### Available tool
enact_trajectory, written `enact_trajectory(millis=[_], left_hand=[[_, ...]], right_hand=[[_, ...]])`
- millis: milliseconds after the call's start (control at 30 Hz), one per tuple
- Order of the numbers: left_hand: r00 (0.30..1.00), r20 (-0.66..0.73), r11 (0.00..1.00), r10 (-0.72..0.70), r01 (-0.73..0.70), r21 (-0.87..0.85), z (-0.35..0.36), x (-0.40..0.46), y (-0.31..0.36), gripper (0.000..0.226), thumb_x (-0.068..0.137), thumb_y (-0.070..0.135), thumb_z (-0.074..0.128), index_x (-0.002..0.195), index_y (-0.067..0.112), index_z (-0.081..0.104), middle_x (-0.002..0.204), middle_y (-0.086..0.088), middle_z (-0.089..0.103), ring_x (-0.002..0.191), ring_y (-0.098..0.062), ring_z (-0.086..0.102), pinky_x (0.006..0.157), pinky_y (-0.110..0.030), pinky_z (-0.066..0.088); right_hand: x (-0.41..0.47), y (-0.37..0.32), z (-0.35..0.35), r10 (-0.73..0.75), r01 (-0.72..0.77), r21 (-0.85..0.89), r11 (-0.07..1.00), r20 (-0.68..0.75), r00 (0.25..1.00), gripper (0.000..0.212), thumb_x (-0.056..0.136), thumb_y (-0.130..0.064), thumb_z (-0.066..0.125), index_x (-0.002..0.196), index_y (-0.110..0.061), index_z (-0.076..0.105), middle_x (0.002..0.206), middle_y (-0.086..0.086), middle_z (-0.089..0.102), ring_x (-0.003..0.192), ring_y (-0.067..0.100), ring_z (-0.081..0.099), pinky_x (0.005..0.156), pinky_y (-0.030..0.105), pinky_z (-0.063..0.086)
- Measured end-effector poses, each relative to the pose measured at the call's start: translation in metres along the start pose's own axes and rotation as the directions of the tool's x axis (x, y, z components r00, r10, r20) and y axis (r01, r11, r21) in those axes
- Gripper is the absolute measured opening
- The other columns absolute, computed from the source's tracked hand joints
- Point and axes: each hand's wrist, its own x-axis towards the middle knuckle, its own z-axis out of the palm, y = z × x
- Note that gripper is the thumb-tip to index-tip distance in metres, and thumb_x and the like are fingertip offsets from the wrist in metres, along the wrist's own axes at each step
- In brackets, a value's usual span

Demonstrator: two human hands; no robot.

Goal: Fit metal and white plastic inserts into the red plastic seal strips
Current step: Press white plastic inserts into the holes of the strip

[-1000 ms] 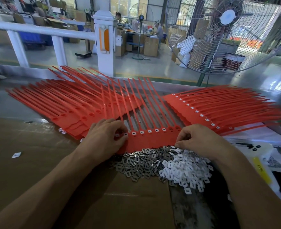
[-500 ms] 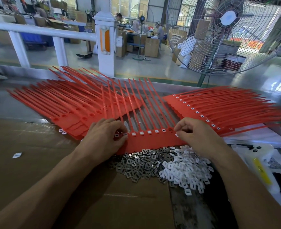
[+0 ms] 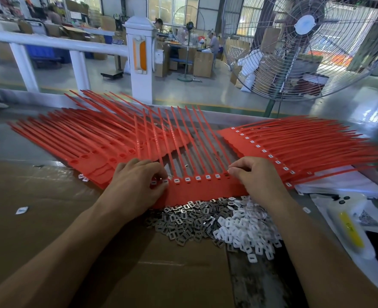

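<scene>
Red seal strip (image 3: pixel 202 191) between hands, nearly filled; right hand (image 3: pixel 258 178) pinching last white insert (image 3: pixel 227 173), left hand (image 3: pixel 136 183) pinching opposite end. Unfilled strips (image 3: pixel 81 141) waiting left.

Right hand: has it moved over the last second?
Yes. The right hand has gone from the white inserts pile up across the red strip sheet, and its fingertips now sit at the slot row's right end.
</scene>
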Motion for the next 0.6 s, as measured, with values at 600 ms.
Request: enact_trajectory(millis=[600], left_hand=[[1.0, -0.008, 1.0, 0.006, -0.007, -0.019, 0.0014, -0.0005, -0.0009, 0.022, 0.094, 0.051, 0.059, 0.112, 0.039, 0.063, 0.114, 0.021, 0.059, 0.114, -0.008, 0.044, 0.105, -0.036, 0.029]], right_hand=[[0.0105, -0.0055, 0.0088, 0.098, -0.094, -0.143, 0.985, 0.019, 0.995, 0.013, 0.097, -0.027, 0.07, 0.089, -0.02, 0.076, 0.081, -0.009, 0.07, 0.075, 0.004, 0.062, 0.06, 0.022, 0.041]])
